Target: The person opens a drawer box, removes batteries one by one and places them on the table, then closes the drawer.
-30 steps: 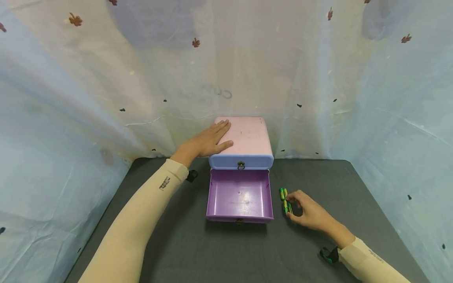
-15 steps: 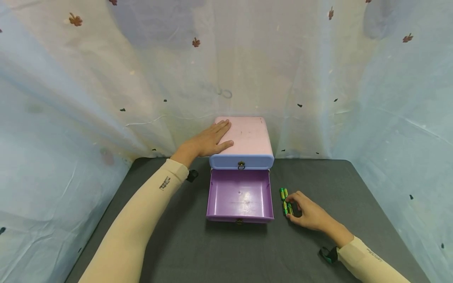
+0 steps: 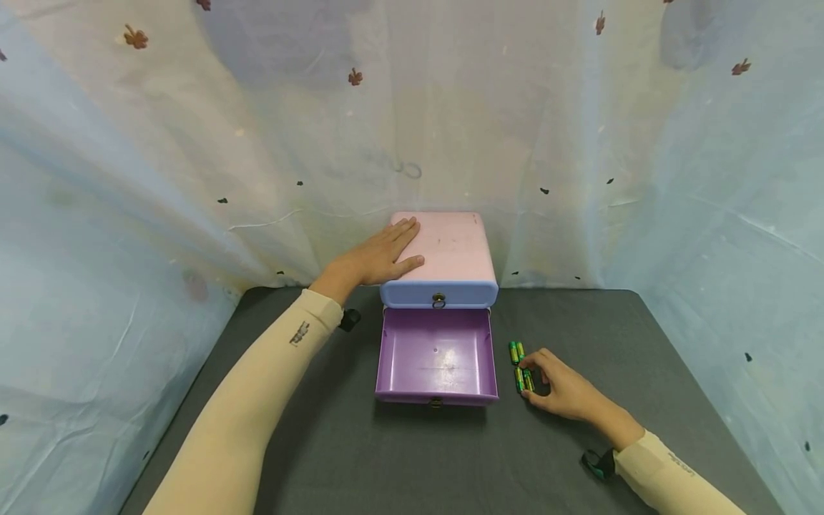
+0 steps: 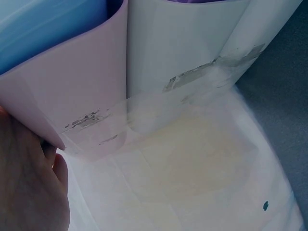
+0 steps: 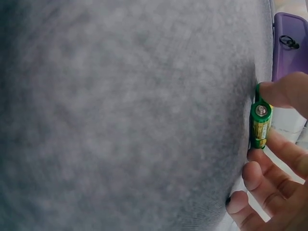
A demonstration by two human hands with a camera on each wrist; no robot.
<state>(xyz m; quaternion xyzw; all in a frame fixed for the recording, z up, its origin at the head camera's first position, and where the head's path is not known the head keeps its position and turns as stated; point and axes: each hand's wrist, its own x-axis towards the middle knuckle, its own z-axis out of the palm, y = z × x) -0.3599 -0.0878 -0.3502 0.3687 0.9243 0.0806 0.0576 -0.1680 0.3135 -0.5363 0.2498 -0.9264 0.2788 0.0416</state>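
My left hand (image 3: 380, 255) rests flat, fingers spread, on the pink top of a small drawer cabinet (image 3: 450, 247). Below its shut blue drawer (image 3: 473, 295), the purple drawer (image 3: 434, 350) is pulled out, with nothing inside. To the right, several green-and-gold batteries lie on the grey cloth in two pairs. My right hand (image 3: 566, 386) pinches the nearer right battery (image 3: 528, 380) end to end between thumb and fingertips. Beside it lies another battery (image 3: 519, 379); the far pair (image 3: 513, 352) sits just beyond. The right wrist view shows a battery (image 5: 261, 125) between thumb and fingers.
A dark grey cloth (image 3: 438, 465) covers the table. Pale curtains (image 3: 553, 143) with leaf prints hang behind and on both sides. The cabinet's back stands close to the curtain. In the left wrist view, tape (image 4: 192, 77) shows on the cabinet's side.
The nearer pair of batteries has shifted slightly towards the front, and its right battery now lies more evenly alongside the left one. My left hand has stayed still on the cabinet.
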